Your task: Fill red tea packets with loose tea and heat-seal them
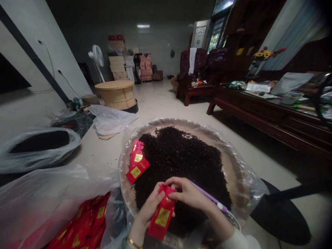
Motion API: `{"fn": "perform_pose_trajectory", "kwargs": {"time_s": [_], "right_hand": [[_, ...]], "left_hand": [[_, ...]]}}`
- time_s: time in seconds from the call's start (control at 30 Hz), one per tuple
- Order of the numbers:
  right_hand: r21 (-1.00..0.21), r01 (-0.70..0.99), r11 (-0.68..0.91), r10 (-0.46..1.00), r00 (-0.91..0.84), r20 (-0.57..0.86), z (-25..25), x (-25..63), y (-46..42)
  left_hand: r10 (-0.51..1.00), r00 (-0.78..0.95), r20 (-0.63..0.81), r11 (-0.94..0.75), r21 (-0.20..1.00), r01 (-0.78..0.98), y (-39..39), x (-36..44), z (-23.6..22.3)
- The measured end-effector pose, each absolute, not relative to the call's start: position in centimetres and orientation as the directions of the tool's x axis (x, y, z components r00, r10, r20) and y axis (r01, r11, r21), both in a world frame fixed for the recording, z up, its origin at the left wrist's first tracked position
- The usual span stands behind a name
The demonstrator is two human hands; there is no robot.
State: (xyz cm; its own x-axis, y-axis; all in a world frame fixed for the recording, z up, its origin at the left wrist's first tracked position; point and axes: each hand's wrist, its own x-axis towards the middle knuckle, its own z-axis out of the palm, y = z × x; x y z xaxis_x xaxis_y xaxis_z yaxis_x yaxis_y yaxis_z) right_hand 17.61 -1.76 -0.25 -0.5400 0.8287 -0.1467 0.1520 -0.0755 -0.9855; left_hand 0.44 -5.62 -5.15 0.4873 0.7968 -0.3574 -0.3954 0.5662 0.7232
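Note:
Both my hands grip a red foil packet (162, 216) with a gold label, low over the tray. My left hand (149, 211), with a gold bracelet at the wrist, holds its side, and the fingers of my right hand (186, 193) pinch its top edge. Beneath them lies a heap of dark loose tea leaves (178, 162) in a round woven tray (234, 173) lined with clear plastic. Several red packets (137, 165) rest on the leaves' left edge. A purple stick (210, 197) lies by my right wrist. More red packets (85, 221) fill a plastic bag at lower left.
A plastic bag of dark leaves (38, 145) lies left of the tray, with crumpled white plastic (111, 119) behind. A black seat (280, 214) stands at lower right. Further off are a round wooden stool (116, 94), a fan (97, 58), and a long wooden table (269, 114).

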Motion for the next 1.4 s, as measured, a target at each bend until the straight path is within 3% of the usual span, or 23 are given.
{"fn": "perform_pose_trajectory", "kwargs": {"time_s": [0.13,0.3,0.47,0.53,0.63,0.73,0.9,1.0,1.27,1.4], "right_hand": [[-0.972,0.234,0.005,0.838,-0.532,-0.124,0.5,17.7,-2.6],[-0.811,0.448,0.375,0.764,-0.645,-0.003,1.7,17.8,-3.3],[-0.731,0.438,0.524,0.695,-0.716,0.069,2.2,17.5,-3.9],[-0.747,0.413,0.521,0.712,-0.692,0.114,1.8,17.5,-3.8],[-0.785,0.401,0.472,0.824,-0.516,0.233,0.4,17.6,-2.8],[-0.67,0.545,0.503,0.857,-0.416,0.304,-1.7,17.3,-1.3],[-0.264,0.808,0.527,0.836,-0.548,-0.009,-4.0,14.3,-0.6],[-0.137,0.843,0.52,0.837,-0.535,-0.115,-3.9,12.6,-1.5],[-0.105,0.915,0.39,0.913,-0.399,-0.086,-2.9,12.7,-2.2],[-0.171,0.924,0.343,0.936,-0.351,-0.021,-3.0,13.6,-1.0]], "left_hand": [[0.876,0.423,-0.231,0.392,0.853,-0.345,-5.7,0.0,-5.0],[0.955,0.279,-0.095,0.121,0.989,-0.08,-6.1,-0.7,-4.7],[0.954,0.288,-0.082,0.115,0.988,-0.101,-6.4,-1.2,-5.3],[0.962,0.264,-0.074,0.116,0.982,-0.147,-6.5,-1.3,-5.8],[0.988,0.151,-0.044,0.07,0.983,-0.17,-6.6,-1.6,-6.5],[1.0,-0.002,0.003,-0.003,0.995,-0.101,-6.5,-2.2,-7.3],[0.962,-0.226,0.154,-0.108,0.973,0.203,-6.2,-3.5,-8.4],[0.936,-0.243,0.255,-0.17,0.931,0.323,-5.9,-4.2,-8.6],[0.884,-0.194,0.425,-0.283,0.817,0.502,-5.8,-4.2,-8.9],[0.86,-0.167,0.482,-0.323,0.767,0.554,-5.7,-3.8,-8.6]]}}
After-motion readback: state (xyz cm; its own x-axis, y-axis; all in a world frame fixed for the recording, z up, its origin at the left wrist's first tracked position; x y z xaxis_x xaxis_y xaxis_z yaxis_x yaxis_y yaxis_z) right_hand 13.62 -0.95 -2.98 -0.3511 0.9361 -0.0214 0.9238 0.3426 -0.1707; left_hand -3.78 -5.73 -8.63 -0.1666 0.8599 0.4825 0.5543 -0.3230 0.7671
